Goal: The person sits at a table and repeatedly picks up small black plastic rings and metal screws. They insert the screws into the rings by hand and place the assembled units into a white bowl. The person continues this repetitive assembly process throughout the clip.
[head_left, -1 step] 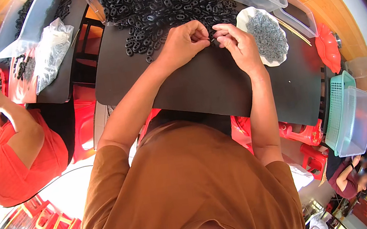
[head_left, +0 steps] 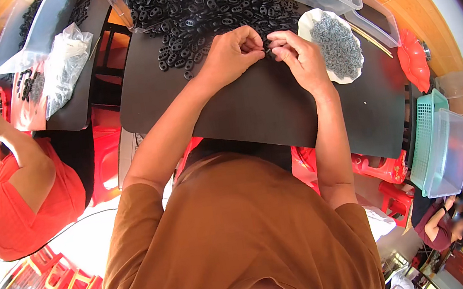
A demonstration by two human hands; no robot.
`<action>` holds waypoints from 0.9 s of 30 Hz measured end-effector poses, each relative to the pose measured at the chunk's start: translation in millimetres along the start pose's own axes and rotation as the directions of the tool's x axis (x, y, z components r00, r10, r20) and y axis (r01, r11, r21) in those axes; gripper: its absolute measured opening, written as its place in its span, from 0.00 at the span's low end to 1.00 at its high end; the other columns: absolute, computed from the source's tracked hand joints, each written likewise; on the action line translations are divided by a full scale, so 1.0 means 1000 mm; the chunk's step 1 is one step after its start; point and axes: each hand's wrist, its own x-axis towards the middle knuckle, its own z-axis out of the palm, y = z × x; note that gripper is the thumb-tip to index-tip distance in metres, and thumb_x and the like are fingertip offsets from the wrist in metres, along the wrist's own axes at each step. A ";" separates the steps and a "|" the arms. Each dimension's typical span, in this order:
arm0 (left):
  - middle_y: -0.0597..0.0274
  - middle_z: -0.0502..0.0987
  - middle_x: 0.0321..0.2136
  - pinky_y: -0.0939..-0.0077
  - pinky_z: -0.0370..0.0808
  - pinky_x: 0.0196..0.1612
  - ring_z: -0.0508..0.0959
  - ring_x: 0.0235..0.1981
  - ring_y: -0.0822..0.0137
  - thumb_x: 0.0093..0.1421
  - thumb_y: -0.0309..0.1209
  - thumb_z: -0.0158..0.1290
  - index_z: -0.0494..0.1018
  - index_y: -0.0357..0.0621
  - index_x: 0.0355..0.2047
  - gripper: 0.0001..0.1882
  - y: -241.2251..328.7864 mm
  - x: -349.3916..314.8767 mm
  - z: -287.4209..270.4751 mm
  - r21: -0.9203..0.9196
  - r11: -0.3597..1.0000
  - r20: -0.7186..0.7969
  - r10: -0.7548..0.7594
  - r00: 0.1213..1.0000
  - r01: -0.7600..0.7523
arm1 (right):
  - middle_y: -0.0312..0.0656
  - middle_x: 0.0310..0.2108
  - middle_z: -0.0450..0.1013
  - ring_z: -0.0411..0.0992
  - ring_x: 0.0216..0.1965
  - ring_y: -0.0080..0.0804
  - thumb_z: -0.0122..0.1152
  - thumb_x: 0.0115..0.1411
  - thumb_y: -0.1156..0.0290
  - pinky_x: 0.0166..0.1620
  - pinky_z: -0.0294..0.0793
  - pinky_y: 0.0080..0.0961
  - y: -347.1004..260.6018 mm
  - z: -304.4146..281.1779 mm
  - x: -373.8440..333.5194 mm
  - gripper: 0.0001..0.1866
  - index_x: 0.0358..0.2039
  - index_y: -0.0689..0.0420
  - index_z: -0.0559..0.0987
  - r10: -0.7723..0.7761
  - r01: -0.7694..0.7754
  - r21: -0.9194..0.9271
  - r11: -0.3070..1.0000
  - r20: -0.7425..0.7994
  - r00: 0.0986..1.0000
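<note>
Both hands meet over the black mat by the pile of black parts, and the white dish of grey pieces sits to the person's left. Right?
Not quite: the head view shows the white dish to the person's right, beside the right hand. The rest holds.

To your far left, on the neighbouring dark table, you have a crumpled clear plastic bag (head_left: 64, 66) of small grey parts. No labels, signs or screens show anywhere around you.

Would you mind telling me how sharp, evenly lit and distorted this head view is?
Head view: fisheye bends the black table edges toward a dark rim; the hands, left hand and right hand, look sharp; daylight blows out the floor at lower left.
</note>
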 end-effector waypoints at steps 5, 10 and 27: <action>0.66 0.80 0.28 0.81 0.78 0.37 0.79 0.30 0.77 0.55 0.21 0.62 0.74 0.38 0.32 0.07 0.002 0.000 0.001 -0.019 1.000 0.002 -0.003 1.000 0.003 | 0.45 0.29 0.75 0.76 0.30 0.43 0.57 0.63 0.74 0.34 0.73 0.33 0.004 0.004 0.002 0.04 0.36 0.60 0.75 -0.062 0.068 -0.174 0.982 0.041 0.997; 0.66 0.80 0.28 0.81 0.78 0.37 0.79 0.30 0.78 0.55 0.20 0.62 0.74 0.39 0.31 0.07 0.003 -0.001 0.001 -0.020 1.000 -0.005 0.003 1.000 -0.003 | 0.47 0.29 0.72 0.72 0.33 0.52 0.53 0.64 0.71 0.33 0.70 0.42 -0.006 0.009 0.001 0.04 0.32 0.57 0.71 -0.164 0.167 -0.307 0.937 0.034 0.986; 0.66 0.81 0.32 0.82 0.77 0.40 0.80 0.34 0.78 0.58 0.23 0.60 0.77 0.38 0.34 0.04 0.009 -0.011 0.005 -0.156 0.988 -0.146 -0.046 0.988 0.023 | 0.32 0.28 0.75 0.71 0.27 0.17 0.63 0.63 0.71 0.32 0.73 0.16 -0.001 0.020 -0.001 0.07 0.37 0.59 0.76 0.085 -0.083 0.320 0.944 0.006 0.996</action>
